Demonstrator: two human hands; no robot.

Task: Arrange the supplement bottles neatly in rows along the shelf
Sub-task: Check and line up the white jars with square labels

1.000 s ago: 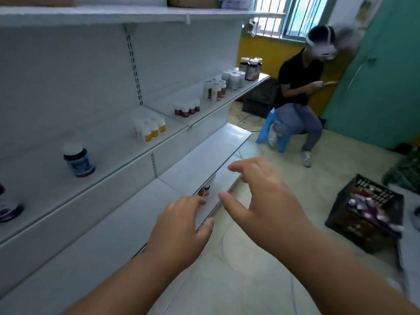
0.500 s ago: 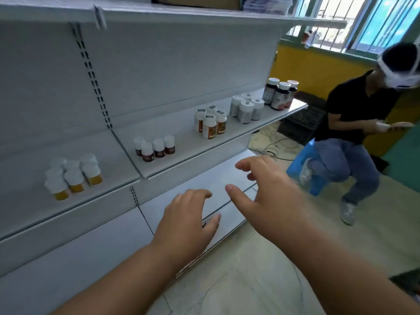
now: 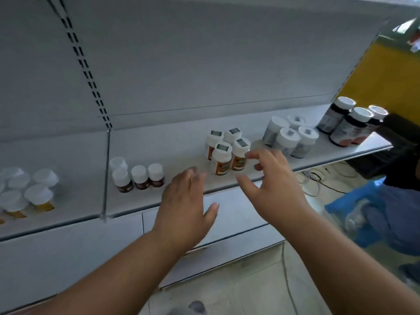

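While reaching over the shelf (image 3: 186, 153), left hand (image 3: 186, 208) flat and empty, right hand (image 3: 270, 185) spread wide, fingertips just beside the orange-labelled supplement bottles (image 3: 227, 151).

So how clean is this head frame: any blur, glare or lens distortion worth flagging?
Head view: motion blur smears the right hand and the yellow-bottomed bottles at the left edge; wide-angle bowing curves the shelf and tilts the dark bottles; bright window glare top right; the orange-label bottles stay fairly sharp.
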